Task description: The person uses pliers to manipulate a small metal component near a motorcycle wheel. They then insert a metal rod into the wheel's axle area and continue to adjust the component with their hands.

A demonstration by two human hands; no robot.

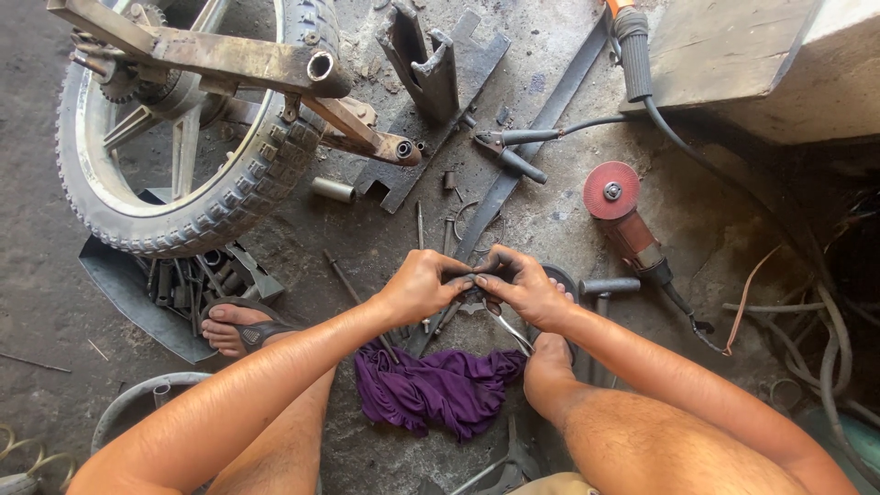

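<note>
Above the purple cloth (438, 390), left hand (420, 286) and right hand (524, 286) both pinch one small dark part (474, 278), fingers closed around it.

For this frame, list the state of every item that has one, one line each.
left hand: closed on a small dark part, meeting the other hand
right hand: closed on the same small dark part
angle grinder: lying on the floor, unheld, red disc up
pliers: lying on the floor, jaws shut
wheel: tyre on, mounted in a metal frame
purple cloth: crumpled on the floor
</note>
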